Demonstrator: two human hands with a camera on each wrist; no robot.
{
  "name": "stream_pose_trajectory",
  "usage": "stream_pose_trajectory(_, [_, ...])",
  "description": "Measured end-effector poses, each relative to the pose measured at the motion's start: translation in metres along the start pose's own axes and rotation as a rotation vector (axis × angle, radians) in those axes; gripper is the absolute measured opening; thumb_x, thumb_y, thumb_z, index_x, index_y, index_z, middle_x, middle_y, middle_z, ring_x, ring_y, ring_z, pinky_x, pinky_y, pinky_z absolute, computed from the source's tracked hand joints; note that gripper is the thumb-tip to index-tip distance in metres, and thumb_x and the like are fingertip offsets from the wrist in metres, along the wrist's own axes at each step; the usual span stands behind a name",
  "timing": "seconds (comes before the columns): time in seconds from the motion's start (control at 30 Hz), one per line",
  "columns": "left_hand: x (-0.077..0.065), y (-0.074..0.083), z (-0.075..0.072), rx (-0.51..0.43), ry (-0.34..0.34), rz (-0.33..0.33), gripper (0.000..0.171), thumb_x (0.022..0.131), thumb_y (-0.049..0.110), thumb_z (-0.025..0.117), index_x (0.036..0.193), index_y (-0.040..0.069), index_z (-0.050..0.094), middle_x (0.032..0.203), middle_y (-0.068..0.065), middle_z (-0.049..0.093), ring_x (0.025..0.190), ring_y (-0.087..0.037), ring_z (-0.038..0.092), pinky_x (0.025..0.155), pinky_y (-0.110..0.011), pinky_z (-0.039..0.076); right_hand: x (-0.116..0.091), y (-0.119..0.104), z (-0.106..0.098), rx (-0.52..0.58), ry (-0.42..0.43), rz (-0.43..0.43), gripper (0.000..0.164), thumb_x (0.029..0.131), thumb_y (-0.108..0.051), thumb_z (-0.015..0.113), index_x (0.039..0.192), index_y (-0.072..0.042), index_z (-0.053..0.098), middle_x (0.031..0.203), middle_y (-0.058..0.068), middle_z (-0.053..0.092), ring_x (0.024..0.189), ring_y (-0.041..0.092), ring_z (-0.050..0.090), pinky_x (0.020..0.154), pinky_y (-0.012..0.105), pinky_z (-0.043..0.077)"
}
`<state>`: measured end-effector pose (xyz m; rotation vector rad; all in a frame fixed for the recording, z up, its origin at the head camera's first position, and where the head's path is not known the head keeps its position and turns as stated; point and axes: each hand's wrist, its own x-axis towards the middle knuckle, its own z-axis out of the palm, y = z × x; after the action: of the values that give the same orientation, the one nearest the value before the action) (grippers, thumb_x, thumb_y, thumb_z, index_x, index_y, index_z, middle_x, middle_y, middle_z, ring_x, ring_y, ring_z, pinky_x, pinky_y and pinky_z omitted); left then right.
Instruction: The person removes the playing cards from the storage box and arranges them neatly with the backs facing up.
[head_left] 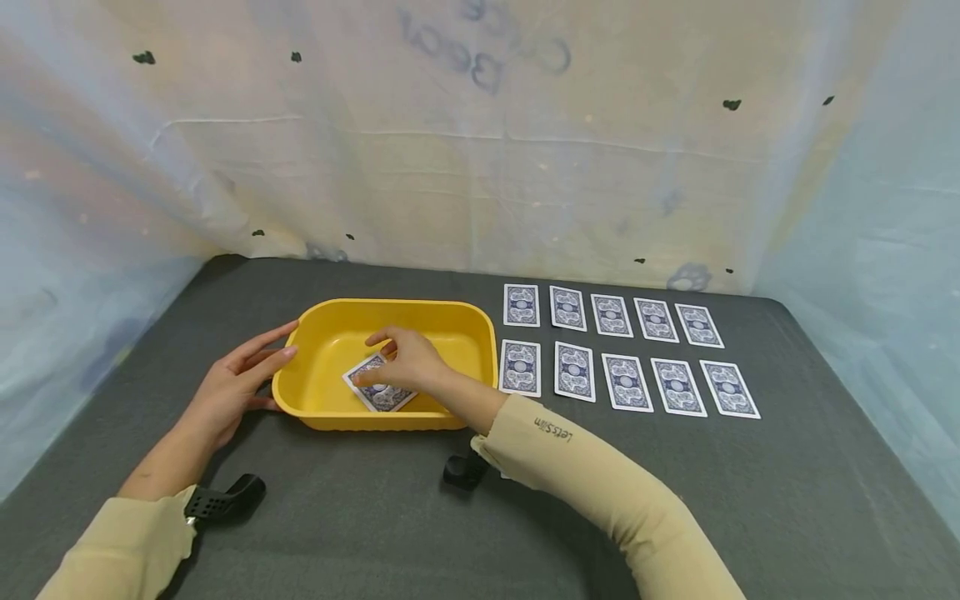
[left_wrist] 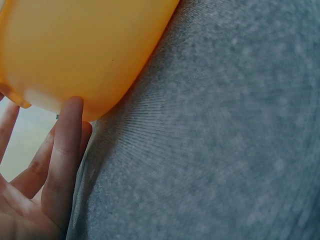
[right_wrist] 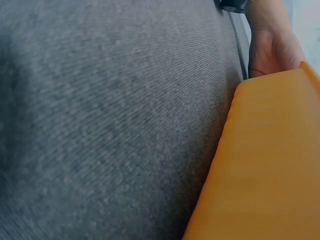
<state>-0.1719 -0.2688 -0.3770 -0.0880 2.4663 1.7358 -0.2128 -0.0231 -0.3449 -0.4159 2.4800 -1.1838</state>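
Note:
In the head view a yellow plastic basin (head_left: 390, 422) stands on the table left of the middle. My left hand (head_left: 232, 383) is at its left end, fingers extended along the rim and outer wall. In the left wrist view a fingertip (left_wrist: 74, 107) meets the basin's outer wall (left_wrist: 90, 55). My right hand (head_left: 408, 362) reaches over the near wall into the basin, thumb and fingers spread apart above a blue-and-white patterned playing card (head_left: 386, 397). The card lies back up on the basin floor, partly covered by the hand. The right wrist view hides the right hand.
Two rows of playing cards (head_left: 521, 367) lie back up on the dark grey tablecloth (head_left: 337, 508), right of the basin. A pale printed curtain (head_left: 480, 192) hangs behind the table. Each wrist carries a black strapped device (head_left: 225, 498).

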Motion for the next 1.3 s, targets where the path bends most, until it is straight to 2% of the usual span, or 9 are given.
stream_pose_trajectory(0.2, [0.0000,-0.0007,-0.0002,-0.013,-0.004,0.004,0.058,0.094,0.049,0.054,0.148,0.037,0.035,0.119,0.018,0.047,0.092,0.004,0.057,0.068,-0.031,0.058,0.0014,0.0009,0.0014,-0.036,0.006,0.009,0.056,0.076,-0.029,0.082,0.127,-0.019,0.060,0.122,0.005,0.059,0.107,0.017,0.055,0.083,0.024,0.048])
stream_pose_trajectory(0.43, [0.0006,-0.0011,-0.0001,-0.013,0.000,-0.004,0.059,0.094,0.050,0.054,0.148,0.037,0.035,0.120,0.014,0.047,0.091,0.003,0.057,0.069,-0.031,0.058,0.0034,0.0018,0.0029,-0.081,-0.010,0.017,0.066,0.073,-0.028,0.084,0.133,-0.020,0.057,0.125,0.007,0.058,0.107,0.017,0.055,0.080,0.022,0.047])
stream_pose_trajectory(0.67, [0.0011,-0.0007,0.0004,-0.006,0.007,-0.017,0.060,0.093,0.051,0.054,0.148,0.037,0.035,0.128,0.006,0.046,0.091,0.003,0.056,0.069,-0.031,0.058,0.0045,0.0023,0.0050,-0.192,-0.018,0.041,0.074,0.070,-0.027,0.087,0.136,-0.024,0.054,0.125,0.005,0.052,0.102,0.014,0.048,0.078,0.020,0.041])
stream_pose_trajectory(0.87, [0.0005,-0.0009,0.0004,-0.011,0.007,-0.008,0.059,0.094,0.050,0.054,0.148,0.037,0.035,0.126,0.009,0.046,0.092,0.003,0.056,0.069,-0.031,0.058,0.0045,0.0025,0.0060,-0.284,-0.023,0.024,0.082,0.068,-0.029,0.088,0.140,-0.025,0.051,0.120,0.004,0.050,0.096,0.013,0.043,0.075,0.020,0.037])
stream_pose_trajectory(1.17, [0.0010,0.0004,0.0009,0.003,0.012,-0.020,0.061,0.093,0.053,0.054,0.148,0.037,0.034,0.132,0.001,0.045,0.092,0.002,0.055,0.069,-0.031,0.057,0.0024,0.0024,0.0066,-0.336,-0.016,0.023,0.080,0.067,-0.031,0.088,0.138,-0.021,0.053,0.118,0.004,0.048,0.095,0.013,0.041,0.074,0.020,0.035])
stream_pose_trajectory(1.3, [0.0008,0.0001,0.0003,-0.004,0.007,-0.018,0.060,0.093,0.052,0.054,0.148,0.037,0.034,0.128,0.006,0.046,0.093,0.003,0.055,0.069,-0.031,0.058,0.0017,0.0035,0.0074,-0.317,-0.007,0.012,0.078,0.067,-0.029,0.089,0.135,-0.021,0.053,0.118,0.004,0.048,0.095,0.013,0.042,0.075,0.021,0.036])
